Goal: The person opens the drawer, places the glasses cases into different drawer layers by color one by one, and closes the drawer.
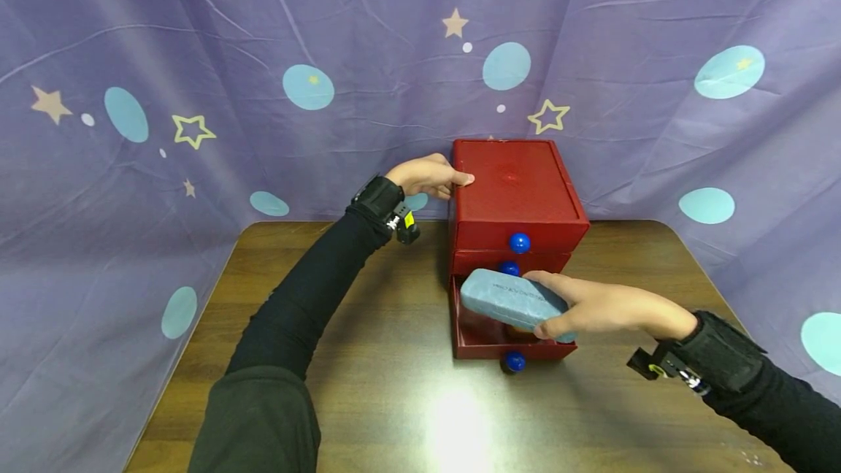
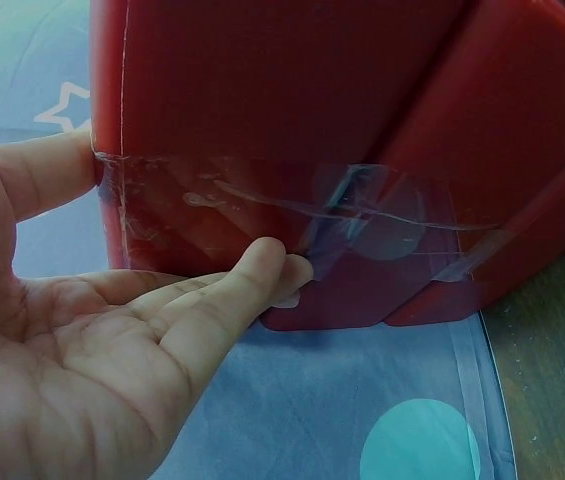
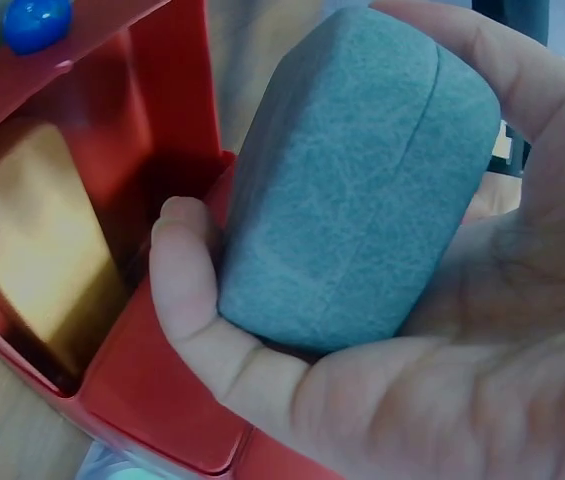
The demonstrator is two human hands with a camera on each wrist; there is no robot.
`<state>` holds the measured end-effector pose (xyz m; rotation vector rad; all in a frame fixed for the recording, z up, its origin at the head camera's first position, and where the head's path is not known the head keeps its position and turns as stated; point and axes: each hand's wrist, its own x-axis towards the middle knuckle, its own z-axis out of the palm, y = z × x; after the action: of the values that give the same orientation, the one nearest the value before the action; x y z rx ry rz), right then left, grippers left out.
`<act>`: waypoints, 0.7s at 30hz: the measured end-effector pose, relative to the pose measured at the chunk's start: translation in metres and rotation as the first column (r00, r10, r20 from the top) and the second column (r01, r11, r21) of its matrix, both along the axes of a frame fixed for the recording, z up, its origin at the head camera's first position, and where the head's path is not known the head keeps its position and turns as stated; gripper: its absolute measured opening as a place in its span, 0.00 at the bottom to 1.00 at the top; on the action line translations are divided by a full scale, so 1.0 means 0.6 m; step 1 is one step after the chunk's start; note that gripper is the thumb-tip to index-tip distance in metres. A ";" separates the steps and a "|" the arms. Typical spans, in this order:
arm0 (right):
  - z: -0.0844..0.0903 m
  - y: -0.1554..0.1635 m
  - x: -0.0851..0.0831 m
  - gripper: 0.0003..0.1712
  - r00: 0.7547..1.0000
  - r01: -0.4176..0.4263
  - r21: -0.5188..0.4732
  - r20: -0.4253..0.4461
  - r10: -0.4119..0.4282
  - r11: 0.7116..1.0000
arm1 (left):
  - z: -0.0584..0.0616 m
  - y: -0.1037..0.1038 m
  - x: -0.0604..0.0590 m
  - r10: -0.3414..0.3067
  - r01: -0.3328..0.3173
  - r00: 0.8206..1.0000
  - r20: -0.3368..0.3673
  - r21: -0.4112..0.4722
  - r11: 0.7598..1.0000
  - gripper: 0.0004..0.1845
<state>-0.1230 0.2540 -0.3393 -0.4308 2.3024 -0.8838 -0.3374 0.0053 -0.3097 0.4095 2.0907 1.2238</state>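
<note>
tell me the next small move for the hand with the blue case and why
Probably lower the blue case into the open bottom drawer. The right hand grips it just above that drawer, tilted over its rim, and the left hand rests against the side of the red drawer box. Something tan already lies inside, so turning the case to lie flat may help.

blue case (image 1: 512,300) | one line of small print on lid | too blurred to read
</note>
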 end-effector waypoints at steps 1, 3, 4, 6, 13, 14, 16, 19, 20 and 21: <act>-0.002 0.000 0.000 0.52 1.000 0.005 0.001 0.005 -0.005 1.000 | 0.000 0.000 0.000 -0.001 0.001 1.000 -0.001 -0.002 1.000 0.14; -0.005 0.001 -0.002 0.52 1.000 0.010 0.011 0.008 -0.010 1.000 | 0.001 0.001 0.000 -0.003 0.003 1.000 -0.002 -0.008 1.000 0.13; -0.006 0.001 -0.002 0.52 1.000 0.011 0.016 0.010 -0.011 1.000 | 0.001 0.001 0.000 -0.003 0.003 1.000 -0.003 -0.010 1.000 0.13; -0.009 0.002 -0.003 0.52 1.000 0.014 0.039 0.010 -0.015 0.999 | 0.000 0.001 0.000 -0.001 0.001 1.000 -0.003 -0.012 1.000 0.13; -0.021 0.004 -0.007 0.52 1.000 0.013 0.091 0.001 -0.013 0.996 | -0.001 0.002 -0.002 0.011 -0.011 1.000 0.001 -0.007 1.000 0.15; -0.023 0.004 -0.008 0.52 1.000 0.012 0.094 -0.002 -0.012 0.995 | -0.001 0.002 -0.002 0.011 -0.011 1.000 0.000 -0.010 1.000 0.15; -0.027 0.004 -0.009 0.53 1.000 0.009 0.111 -0.016 -0.008 0.994 | -0.001 0.002 -0.002 0.007 -0.007 1.000 -0.003 -0.016 1.000 0.14; -0.033 0.003 -0.011 0.54 1.000 0.017 0.125 -0.015 -0.015 0.992 | -0.001 0.001 -0.003 0.003 -0.003 1.000 -0.008 -0.024 1.000 0.13; -0.035 0.002 -0.011 0.55 1.000 0.020 0.130 -0.015 -0.018 0.991 | -0.002 0.001 -0.003 0.003 -0.003 1.000 -0.009 -0.025 1.000 0.13; -0.037 0.001 -0.012 0.55 1.000 0.026 0.131 -0.010 -0.025 0.991 | -0.002 0.001 -0.003 0.002 -0.003 1.000 -0.010 -0.025 1.000 0.13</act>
<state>-0.1302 0.2543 -0.3615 -0.3487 2.3619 -0.7382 -0.3393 0.0059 -0.3108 0.4029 2.1133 1.1984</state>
